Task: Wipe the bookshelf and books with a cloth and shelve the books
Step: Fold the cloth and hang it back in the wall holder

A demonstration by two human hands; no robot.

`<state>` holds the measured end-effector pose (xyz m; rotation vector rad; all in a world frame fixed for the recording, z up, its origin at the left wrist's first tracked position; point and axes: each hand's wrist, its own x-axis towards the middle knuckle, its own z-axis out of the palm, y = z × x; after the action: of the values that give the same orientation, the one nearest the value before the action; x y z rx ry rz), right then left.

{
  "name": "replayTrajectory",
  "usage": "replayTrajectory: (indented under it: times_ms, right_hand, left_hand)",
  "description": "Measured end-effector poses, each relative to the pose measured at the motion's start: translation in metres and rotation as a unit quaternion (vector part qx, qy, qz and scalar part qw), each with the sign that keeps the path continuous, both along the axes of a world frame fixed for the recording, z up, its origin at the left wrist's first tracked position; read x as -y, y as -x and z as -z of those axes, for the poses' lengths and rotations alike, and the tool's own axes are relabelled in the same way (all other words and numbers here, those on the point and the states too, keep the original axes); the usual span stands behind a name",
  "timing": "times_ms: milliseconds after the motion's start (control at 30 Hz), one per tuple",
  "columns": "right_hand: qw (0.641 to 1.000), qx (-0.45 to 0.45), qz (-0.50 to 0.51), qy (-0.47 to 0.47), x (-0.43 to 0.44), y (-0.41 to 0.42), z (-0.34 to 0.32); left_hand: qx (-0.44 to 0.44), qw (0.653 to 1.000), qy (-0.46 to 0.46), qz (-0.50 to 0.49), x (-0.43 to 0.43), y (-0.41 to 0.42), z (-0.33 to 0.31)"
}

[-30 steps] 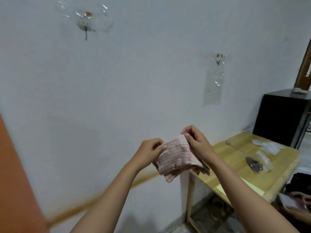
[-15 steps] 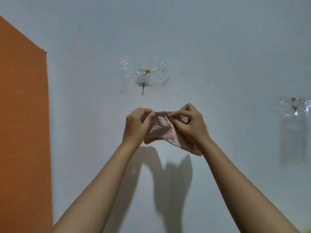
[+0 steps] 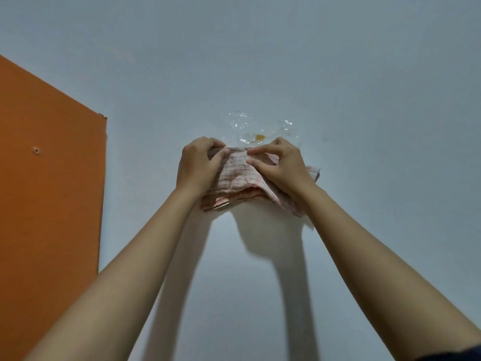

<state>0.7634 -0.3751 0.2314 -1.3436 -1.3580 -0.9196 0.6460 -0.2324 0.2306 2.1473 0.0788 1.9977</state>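
Both arms raised up toward the white wall (image 3: 364, 100), w/ the checked cloth (image 3: 235, 179) held between the two hands at about the middle of the view. Left hand (image 3: 199, 165) has its fingers curled round the cloth's upper left edge, thumb on the near side. Right hand (image 3: 282, 169) pinches the top edge w/ thumb & forefinger, other fingers bent in over the fabric. The cloth is pale w/ thin red-pink lines, folded into a few layers; its lower folds hang below the left wrist and a corner sticks out past the right wrist. It sits just under a clear plastic patch (image 3: 256, 126) stuck on the wall, which has a small orange-yellow spot in it. Can't tell if the cloth touches the wall or the plastic. Arms & cloth throw a soft shadow (image 3: 260, 238) on the wall below. At left, an orange panel (image 3: 52, 204) w/ one small screw (image 3: 37, 150) in it.
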Motion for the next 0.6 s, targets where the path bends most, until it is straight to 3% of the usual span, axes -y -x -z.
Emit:
replayTrajectory:
  times_ms: [200,367,500,600]
  right_hand:
    - [1.0,0.013,0.017,0.018,-0.01,-0.004,0.006]
    - [0.998,0.016,0.027,0.047,-0.011,-0.003,0.012]
    - [0.998,0.003,0.016,0.061,-0.01,0.001,0.014]
    - [0.998,0.003,-0.022,0.053,-0.006,0.003,0.017]
  left_hand:
    - [0.027,0.998,-0.014,-0.051,0.0,-0.002,0.01]
    - [0.063,0.998,-0.008,-0.026,0.014,-0.005,0.018]
    - [0.015,0.997,-0.021,0.077,0.025,-0.007,0.027]
    - [-0.022,0.997,-0.032,0.067,0.022,-0.007,0.037]
